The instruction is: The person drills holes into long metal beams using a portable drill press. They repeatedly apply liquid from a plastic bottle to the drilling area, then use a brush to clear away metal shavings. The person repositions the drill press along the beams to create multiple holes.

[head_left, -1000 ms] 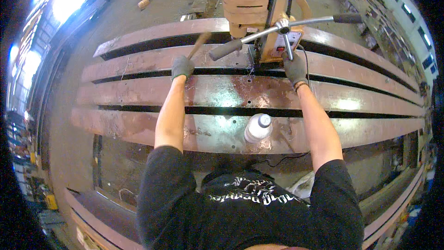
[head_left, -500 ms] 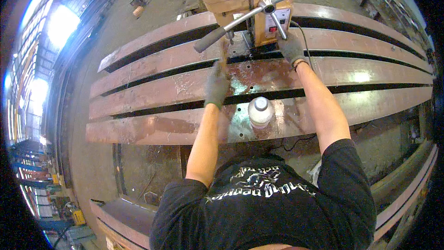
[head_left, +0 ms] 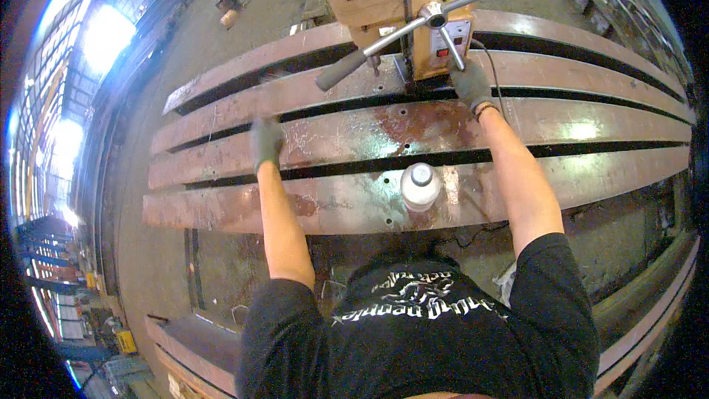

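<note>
A tan magnetic drill stands on the brown steel beams, with a three-armed feed handle on its side. My gloved right hand is closed round the lower arm of that handle, just below a red switch. My gloved left hand is a fist over the beams, left of the drill and smeared by motion. A thin brown stick, plain half a second ago, is only a faint blur above it now. A white bottle with a grey cap stands upright on the nearest beam, between my forearms.
Several steel beams lie side by side with dark gaps between them. Small drilled holes and wet patches mark the steel near the bottle. A black cable runs down from the drill. More long steel lies on the floor around.
My left hand has swung left and slightly nearer to me, away from beneath the drill's spindle. My right hand stays on the feed handle. The whole view has shifted a little.
</note>
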`<state>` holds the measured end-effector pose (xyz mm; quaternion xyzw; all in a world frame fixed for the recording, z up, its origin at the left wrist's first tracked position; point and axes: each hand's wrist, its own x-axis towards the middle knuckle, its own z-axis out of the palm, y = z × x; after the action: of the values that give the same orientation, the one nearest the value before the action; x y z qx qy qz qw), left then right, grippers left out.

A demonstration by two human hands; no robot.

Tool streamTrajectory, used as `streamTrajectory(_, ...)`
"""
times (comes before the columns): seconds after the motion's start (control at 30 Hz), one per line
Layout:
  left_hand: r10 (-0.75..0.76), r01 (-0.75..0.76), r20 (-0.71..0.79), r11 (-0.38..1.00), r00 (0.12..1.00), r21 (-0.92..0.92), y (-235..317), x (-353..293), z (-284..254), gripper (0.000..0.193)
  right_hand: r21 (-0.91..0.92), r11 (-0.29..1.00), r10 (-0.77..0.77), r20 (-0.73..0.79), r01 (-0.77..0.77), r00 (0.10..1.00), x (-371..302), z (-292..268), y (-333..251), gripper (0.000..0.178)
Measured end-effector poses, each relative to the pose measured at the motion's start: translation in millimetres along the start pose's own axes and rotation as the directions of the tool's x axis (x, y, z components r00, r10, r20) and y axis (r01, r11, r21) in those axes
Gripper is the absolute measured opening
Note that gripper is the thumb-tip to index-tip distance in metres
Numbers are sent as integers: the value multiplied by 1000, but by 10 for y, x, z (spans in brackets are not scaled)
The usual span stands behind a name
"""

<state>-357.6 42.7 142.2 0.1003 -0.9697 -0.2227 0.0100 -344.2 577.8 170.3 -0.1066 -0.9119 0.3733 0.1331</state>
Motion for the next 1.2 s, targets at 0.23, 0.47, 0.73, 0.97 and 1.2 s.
streamTrajectory(0.23,-17,78,-185,942,983,327,239,594,207,37,-71,997,-9,-153,-2,988,99,16,448,48)
streamTrajectory(0.47,182,-178,-23,976,983,129,651,873,987,42,111,992,-34,-167,53,985,134,280,459,43)
streamTrajectory(0.73,751,-739,232,656,619,-152,985,-121,719,46,134,986,-77,-156,98,985,104,271,515,46)
streamTrajectory(0.97,574,-589,254,808,778,-21,583,391,-375,47,80,990,-99,-173,114,980,-9,162,140,47)
streamTrajectory(1.2,462,-457,325,884,825,-95,1368,939,924,41,159,986,-20,-149,44,989,175,343,499,31)
